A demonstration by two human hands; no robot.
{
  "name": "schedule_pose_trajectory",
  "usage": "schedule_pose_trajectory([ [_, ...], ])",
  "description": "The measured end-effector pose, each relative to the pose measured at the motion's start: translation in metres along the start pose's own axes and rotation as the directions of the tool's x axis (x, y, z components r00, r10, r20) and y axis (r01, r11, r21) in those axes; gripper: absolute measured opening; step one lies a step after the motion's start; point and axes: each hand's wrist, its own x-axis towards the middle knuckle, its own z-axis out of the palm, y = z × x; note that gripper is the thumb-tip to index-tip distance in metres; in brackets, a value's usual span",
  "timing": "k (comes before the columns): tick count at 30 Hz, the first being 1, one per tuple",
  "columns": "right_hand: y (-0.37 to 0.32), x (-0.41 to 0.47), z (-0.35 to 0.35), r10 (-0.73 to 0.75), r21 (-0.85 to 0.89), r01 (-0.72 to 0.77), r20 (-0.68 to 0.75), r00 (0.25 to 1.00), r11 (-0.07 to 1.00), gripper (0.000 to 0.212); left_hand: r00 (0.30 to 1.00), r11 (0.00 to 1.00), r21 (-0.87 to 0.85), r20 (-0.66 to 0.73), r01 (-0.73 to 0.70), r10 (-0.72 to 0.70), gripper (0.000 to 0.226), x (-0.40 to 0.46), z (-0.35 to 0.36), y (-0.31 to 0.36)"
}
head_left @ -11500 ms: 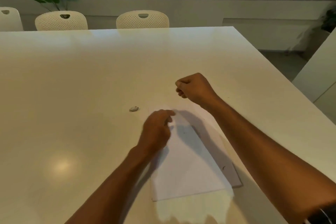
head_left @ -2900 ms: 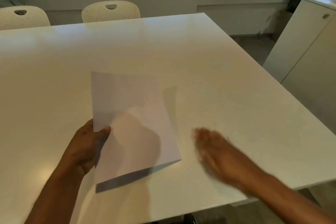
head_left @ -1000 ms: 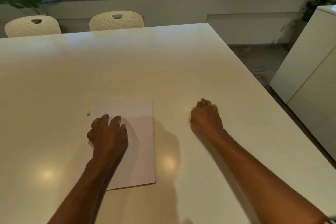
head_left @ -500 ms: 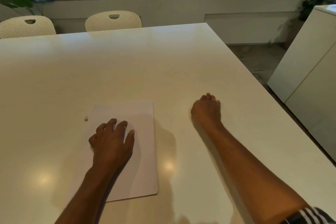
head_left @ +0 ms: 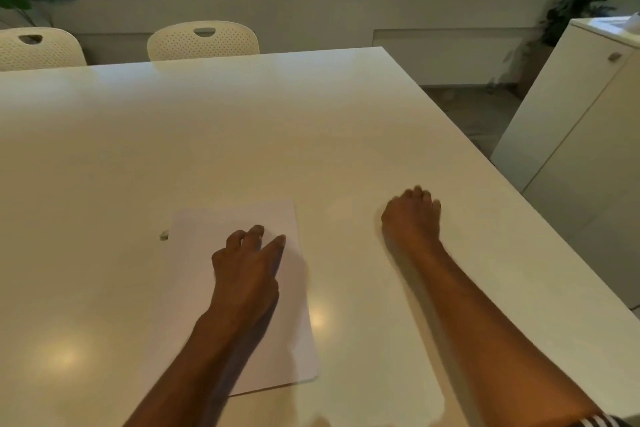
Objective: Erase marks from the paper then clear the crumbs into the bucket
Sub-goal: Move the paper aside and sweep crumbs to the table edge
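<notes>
The sheet of paper [head_left: 239,291] lies flat on the white table [head_left: 242,135], near me and a little to the left. My left hand [head_left: 247,274] rests on it with the fingers [head_left: 277,242] loosely spread, holding nothing, only keeping the sheet in place. The small eraser [head_left: 163,236] lies on the table just beside the far left corner of the paper. My right hand [head_left: 412,220] is to the right, well apart from the sheet, knuckles up and fingers curled under; I cannot tell if it holds something. I see no marks on the paper, so I judge the erasing is finished. No bucket is in view; the next move needs to find it and bring the crumbs there.
</notes>
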Motion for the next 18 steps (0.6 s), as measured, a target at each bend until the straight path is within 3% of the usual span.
schedule_pose_trajectory([
  [1, -0.005, -0.002, -0.003, -0.041, 0.010, 0.041, -0.005, 0.999, 0.999, 0.043, 1.000, 1.000, 0.002, 0.002, -0.011, 0.011, 0.079, 0.001, 0.000, 0.000],
  [2, -0.019, -0.006, -0.005, -0.181, 0.053, 0.183, -0.028, 0.983, 0.982, 0.041, 1.000, 1.000, 0.005, 0.004, -0.024, 0.024, 0.077, 0.001, -0.001, 0.001],
  [4, -0.062, -0.025, -0.014, -0.482, 0.176, 0.482, -0.044, 0.875, 0.858, 0.042, 0.999, 0.999, 0.011, 0.006, -0.033, 0.033, 0.072, 0.003, -0.005, 0.003],
  [6, -0.091, -0.042, -0.019, -0.610, 0.249, 0.600, -0.043, 0.791, 0.760, 0.046, 0.999, 0.999, 0.019, 0.016, -0.033, 0.032, 0.066, 0.004, -0.008, 0.005],
  [10, -0.053, -0.024, -0.009, -0.434, 0.111, 0.431, -0.003, 0.901, 0.895, 0.046, 0.999, 0.999, -0.005, 0.013, -0.034, 0.034, 0.057, 0.003, -0.011, 0.007],
  [12, -0.013, -0.014, -0.007, -0.184, 0.095, 0.186, -0.027, 0.983, 0.978, 0.043, 0.999, 0.999, -0.026, 0.012, -0.029, 0.029, 0.055, 0.002, -0.011, 0.008],
  [14, 0.006, -0.017, -0.013, 0.028, 0.198, -0.026, -0.006, 1.000, 0.980, 0.047, 1.000, 0.998, -0.062, 0.012, -0.018, 0.019, 0.056, 0.003, -0.011, 0.011],
  [15, 0.002, -0.026, -0.016, 0.013, 0.263, -0.014, 0.007, 1.000, 0.965, 0.048, 1.000, 0.996, -0.085, -0.004, -0.019, 0.019, 0.056, 0.004, -0.011, 0.013],
  [17, -0.023, -0.062, -0.020, -0.232, 0.314, 0.228, -0.027, 0.972, 0.922, 0.051, 0.994, 0.986, -0.150, -0.084, -0.078, 0.066, 0.052, 0.006, -0.009, 0.021],
  [18, -0.035, -0.086, -0.021, -0.380, 0.302, 0.373, -0.036, 0.924, 0.877, 0.053, 0.985, 0.971, -0.197, -0.136, -0.133, 0.107, 0.048, 0.008, -0.006, 0.026],
])
